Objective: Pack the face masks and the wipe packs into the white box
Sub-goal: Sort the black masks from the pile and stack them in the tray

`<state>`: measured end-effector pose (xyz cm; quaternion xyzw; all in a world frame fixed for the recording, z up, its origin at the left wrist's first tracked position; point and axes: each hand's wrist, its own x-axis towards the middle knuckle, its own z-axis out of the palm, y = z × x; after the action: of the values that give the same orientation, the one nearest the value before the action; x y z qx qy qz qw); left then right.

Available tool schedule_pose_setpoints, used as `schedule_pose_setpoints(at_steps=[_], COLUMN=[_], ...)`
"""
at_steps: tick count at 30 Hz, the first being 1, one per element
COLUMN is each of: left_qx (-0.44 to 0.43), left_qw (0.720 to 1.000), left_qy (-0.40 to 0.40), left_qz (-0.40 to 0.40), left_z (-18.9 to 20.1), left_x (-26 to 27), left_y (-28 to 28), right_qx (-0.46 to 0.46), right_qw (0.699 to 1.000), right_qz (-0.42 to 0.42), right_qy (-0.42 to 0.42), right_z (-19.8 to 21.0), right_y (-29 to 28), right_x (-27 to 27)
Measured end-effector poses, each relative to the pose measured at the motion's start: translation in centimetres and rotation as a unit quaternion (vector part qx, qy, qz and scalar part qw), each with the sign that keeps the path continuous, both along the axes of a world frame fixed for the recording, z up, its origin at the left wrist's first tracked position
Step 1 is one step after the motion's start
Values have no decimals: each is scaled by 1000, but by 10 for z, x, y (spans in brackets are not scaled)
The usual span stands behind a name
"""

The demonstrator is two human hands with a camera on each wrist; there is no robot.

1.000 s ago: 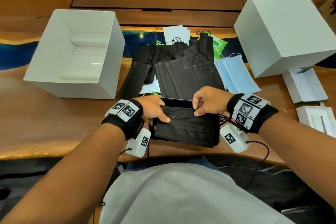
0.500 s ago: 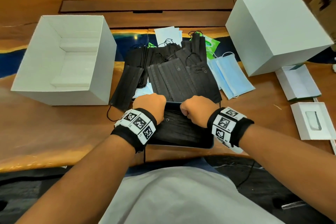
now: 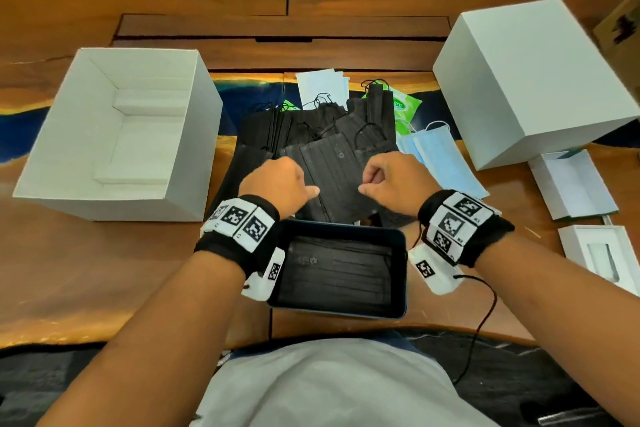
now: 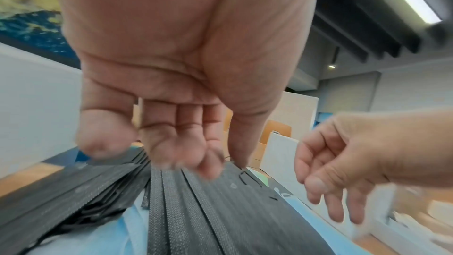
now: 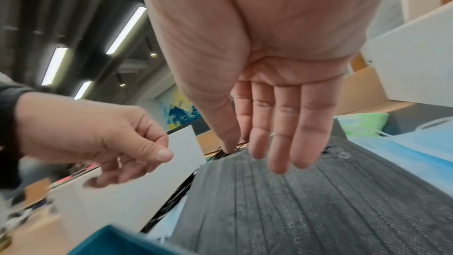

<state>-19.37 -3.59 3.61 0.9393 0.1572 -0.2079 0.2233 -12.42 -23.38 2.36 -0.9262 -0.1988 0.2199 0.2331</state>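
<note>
- Hovering over the pile of black masks (image 3: 332, 163), both hands sit side by side, apart from each other, just beyond the far edge of the blue tray (image 3: 403, 274).
- Left hand (image 3: 277, 184): fingers loosely extended downward, nothing held; left wrist view shows fingertips (image 4: 208, 166) just above the top black mask, contact unclear due to blur.
- Right hand (image 3: 391, 184): fingers straight and relaxed, pointing down at the black masks, holding nothing; right wrist view shows fingers (image 5: 282, 143) close over the pleated surface, cannot tell if touching.
- Blue tray is on the near table edge, between the two wrists; a black mask stack (image 3: 339, 274) lies flat inside it.
- Loose black masks are fanned in the table centre, ear loops tangled at the far side.
- Blue masks (image 3: 440, 163) lie just right of the black pile, partly under it.
- Green wipe packs (image 3: 405, 107) sit at the far right of the pile, partly covered by masks; a green corner (image 3: 286, 104) also shows at the far left side.
- White sheets (image 3: 322, 87) lie behind the pile.
- Open white box (image 3: 194, 135) stands left of the pile, only a white stepped insert inside.
- White lid (image 3: 526, 80) sits upside-down-closed at right, well apart from the box.
- Two small white boxes (image 3: 575, 184) lie at the right edge, near the lid.
- Wooden table (image 3: 86, 270) with a blue resin strip is under everything.
</note>
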Motion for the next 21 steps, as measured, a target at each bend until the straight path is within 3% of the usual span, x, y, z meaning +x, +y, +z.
schedule_pose_setpoints(at_steps=[3,10,14,21], left_qx=[-56,-149,-112,-83], left_qw=[994,962,969,983], left_qy=[-14,45,57,-11], left_qz=[93,226,213,166], left_z=[-9,-41,-46,-49], left_x=[17,50,66,80], left_y=[8,5,7,6], right_qx=[-15,-76,-98,-14], right_qw=[998,981,976,988], right_qz=[-48,-160,-185,-145], right_qy=[33,82,66,49], right_z=[-14,-56,-67,-67], right_y=[-5,-16,-22,-19], right_x=[24,61,69,81])
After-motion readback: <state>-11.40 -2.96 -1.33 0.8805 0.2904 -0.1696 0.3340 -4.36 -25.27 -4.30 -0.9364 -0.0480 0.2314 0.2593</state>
